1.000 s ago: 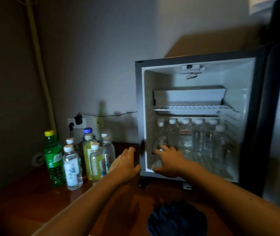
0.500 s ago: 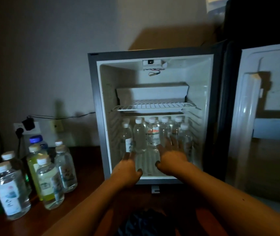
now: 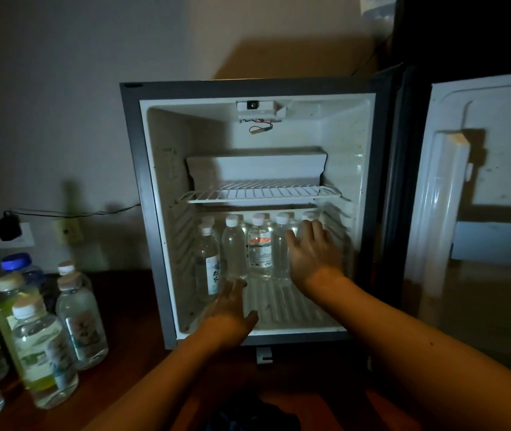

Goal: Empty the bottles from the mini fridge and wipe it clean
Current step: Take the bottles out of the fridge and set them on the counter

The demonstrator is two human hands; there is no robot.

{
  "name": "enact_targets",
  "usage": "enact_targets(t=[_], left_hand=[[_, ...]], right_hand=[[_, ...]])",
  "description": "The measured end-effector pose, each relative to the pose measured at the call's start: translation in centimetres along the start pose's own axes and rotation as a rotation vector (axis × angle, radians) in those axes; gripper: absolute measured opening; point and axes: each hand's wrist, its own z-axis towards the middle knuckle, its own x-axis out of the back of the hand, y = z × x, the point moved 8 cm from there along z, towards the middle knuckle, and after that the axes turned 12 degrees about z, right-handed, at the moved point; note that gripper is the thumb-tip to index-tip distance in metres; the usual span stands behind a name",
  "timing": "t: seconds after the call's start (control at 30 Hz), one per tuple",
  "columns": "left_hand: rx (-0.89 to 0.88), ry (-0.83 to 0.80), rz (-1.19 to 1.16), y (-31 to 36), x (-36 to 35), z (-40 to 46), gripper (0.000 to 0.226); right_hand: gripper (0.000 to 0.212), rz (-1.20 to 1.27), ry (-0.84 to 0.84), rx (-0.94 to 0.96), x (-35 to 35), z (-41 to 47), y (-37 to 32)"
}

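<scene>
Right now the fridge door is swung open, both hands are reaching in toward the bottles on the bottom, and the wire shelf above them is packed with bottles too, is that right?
Not quite: the wire shelf is bare. The head view shows the door swung open and the left hand and right hand reaching toward the bottles, which stand only on the fridge floor.
</scene>
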Motion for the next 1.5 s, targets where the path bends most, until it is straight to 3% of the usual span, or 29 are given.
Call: enact_targets(t=[0.23,0.4,0.53,0.67,0.77,0.83,0.9,1.07,1.17,1.23,1.33,1.5], left_hand=[[-0.023,0.021,-0.042,1.4,0.2,0.1,0.062],[0.002,0.022,-0.215,1.6,0.3,0.2,0.067],[0.041,-0.007,-0.413,1.5,0.1,-0.2,0.070],[0.107,0.018,-0.448,-0.1,0.1,-0.9,0.072],[0.152,0.029,-0.545,-1.2,-0.1,-1.0,0.073],[0.179,0.056,-0.596,-1.5,0.0,-0.9,0.069],[0.218,0.102,-0.621,-1.9,0.0,-0.8,0.064],[0.253,0.106,-0.555,-2.2,-0.3,-0.3,0.073],[0.313,0.190,-0.363,-3.2,0.6,-0.2,0.092],[0.410,0.241,-0.303,-4.1,1.2,-0.7,0.093],[0.512,0.231,-0.331,-5.0,1.1,-0.8,0.095],[0.511,0.231,-0.443,-5.2,0.9,0.9,0.090]], right_hand=[[0.050,0.196,-0.022,-0.112,-1.1,0.5,1.4],[0.037,0.711,0.190,-0.134,0.1,0.4,1.3],[0.034,1.057,0.197,-0.209,-0.7,0.6,0.1],[0.040,1.222,0.049,-0.309,-3.2,0.9,-1.2],[0.059,1.327,-0.229,-0.413,-5.9,-0.5,-2.2],[0.055,1.375,-0.415,-0.340,-7.3,-1.9,-3.9],[0.062,1.365,-0.448,-0.294,-8.2,-2.5,-4.7],[0.055,1.195,-0.262,-0.215,-8.8,-1.5,-4.8],[0.052,1.256,-0.150,-0.229,-9.0,-1.5,-4.4],[0.050,1.296,-0.102,-0.238,-9.2,-1.4,-4.0],[0.046,1.317,-0.082,-0.229,-9.8,-1.3,-3.7],[0.037,1.312,-0.071,-0.204,-10.8,-0.9,-3.3]])
